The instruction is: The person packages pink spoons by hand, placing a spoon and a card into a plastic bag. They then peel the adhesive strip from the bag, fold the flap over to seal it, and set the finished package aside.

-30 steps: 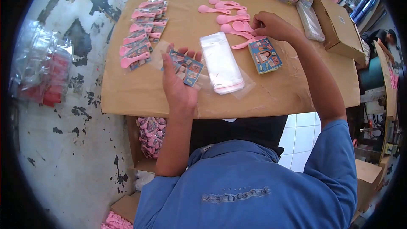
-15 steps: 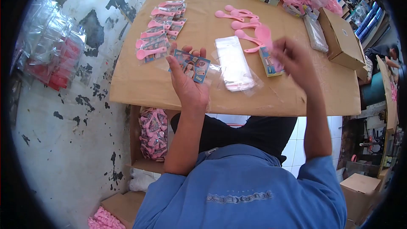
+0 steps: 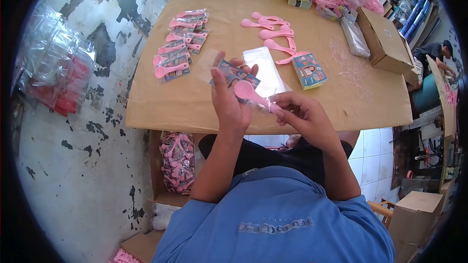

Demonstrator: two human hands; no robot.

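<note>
Left hand point(image 3: 229, 104) is raised over the near table edge, thumb and fingers pinching a clear sleeve with a printed card point(image 3: 233, 74) inside; the card sticks out past the fingertips toward 12 o'clock. Right hand point(image 3: 301, 117) sits at 3 o'clock of the left, fingertips pressed together on the handle end of a pink spoon point(image 3: 249, 93). The spoon's bowl points toward 10 o'clock and lies against the left palm, just below the card; whether it is already inside the sleeve, I cannot tell.

On the cardboard table point(image 3: 195, 102):
- stack of empty clear sleeves point(image 3: 265, 68), one pile, at 12 o'clock of the hands, just beyond them;
- stack of printed cards point(image 3: 308, 70), one pile, at 1 o'clock;
- loose pink spoons point(image 3: 270, 27), about seven, at 12 o'clock, farther back;
- finished packs point(image 3: 178, 44), spoon on card in sleeve, about eight overlapping, at 10 o'clock;
- one brown box point(image 3: 385, 41) at 2 o'clock.

A bag of pink spoons point(image 3: 176, 160) rests under the table at 8 o'clock.
</note>
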